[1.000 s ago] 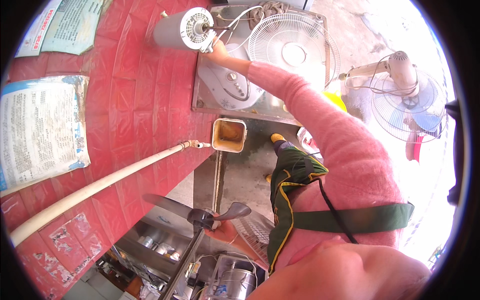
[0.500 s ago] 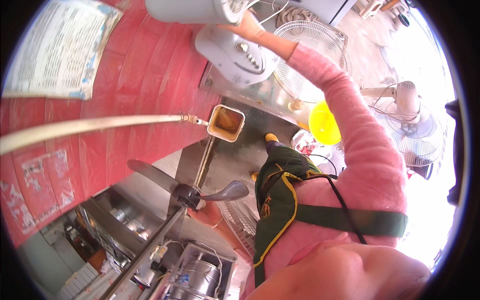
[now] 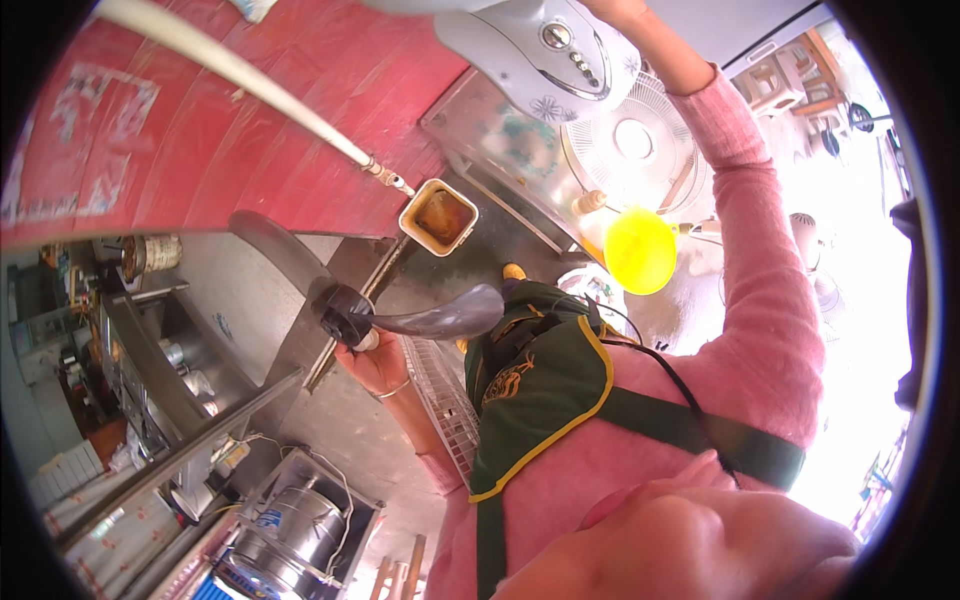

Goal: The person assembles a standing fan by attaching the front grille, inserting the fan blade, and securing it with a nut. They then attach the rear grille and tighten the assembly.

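Observation:
My left hand (image 3: 380, 368) has its fingers closed round the underside of the hub of a dark, smoky fan blade (image 3: 450, 312), at the left of centre. The blade's wings spread out on both sides of the hub. At the top edge my right hand (image 3: 615, 8) reaches up beside a pale grey fan body (image 3: 545, 65) with a dial and buttons. The picture's edge cuts off the fingers of that hand. Below the fan body, a round white wire fan guard (image 3: 635, 145) lies on a metal tabletop (image 3: 500, 140).
A square tub (image 3: 407, 216) of brown liquid stands under a pale pipe (image 3: 250, 85) by a red plank-like surface (image 3: 340, 90). A yellow round basin (image 3: 640, 255) is near the table edge. A wire rack (image 3: 440, 400) and a metal pot (image 3: 295, 525) lie toward the lower left.
The whole view has turned. My left hand has moved up and left in the picture with the fan blade. My right hand and the grey fan body have moved right, toward the top edge.

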Demonstrator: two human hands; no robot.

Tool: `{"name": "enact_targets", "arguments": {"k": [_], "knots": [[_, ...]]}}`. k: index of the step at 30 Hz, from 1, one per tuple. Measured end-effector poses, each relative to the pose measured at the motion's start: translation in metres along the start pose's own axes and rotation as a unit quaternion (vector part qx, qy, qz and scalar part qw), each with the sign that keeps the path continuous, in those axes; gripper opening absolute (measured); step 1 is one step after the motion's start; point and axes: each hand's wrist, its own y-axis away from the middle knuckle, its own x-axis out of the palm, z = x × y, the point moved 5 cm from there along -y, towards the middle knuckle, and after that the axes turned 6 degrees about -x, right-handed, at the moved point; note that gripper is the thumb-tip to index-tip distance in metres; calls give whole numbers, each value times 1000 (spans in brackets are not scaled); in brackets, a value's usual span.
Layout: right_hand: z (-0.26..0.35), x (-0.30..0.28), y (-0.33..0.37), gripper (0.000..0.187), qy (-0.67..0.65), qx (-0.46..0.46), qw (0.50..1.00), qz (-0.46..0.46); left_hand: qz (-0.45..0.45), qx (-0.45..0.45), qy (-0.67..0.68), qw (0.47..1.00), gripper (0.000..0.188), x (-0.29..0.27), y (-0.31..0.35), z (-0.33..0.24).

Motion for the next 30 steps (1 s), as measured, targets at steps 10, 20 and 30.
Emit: {"name": "enact_targets", "arguments": {"k": [10, 20, 30], "knots": [[147, 50, 5, 38, -133, -8, 991, 18, 30, 54, -28, 998, 22, -21, 57, -63], [320, 158, 61, 34, -176, 24, 977, 117, 49, 100, 27, 993, 28, -75, 146, -172], [364, 367, 138, 27, -333, 218, 905, 151, 41, 211, 80, 973, 26, -125, 219, -271]]}}
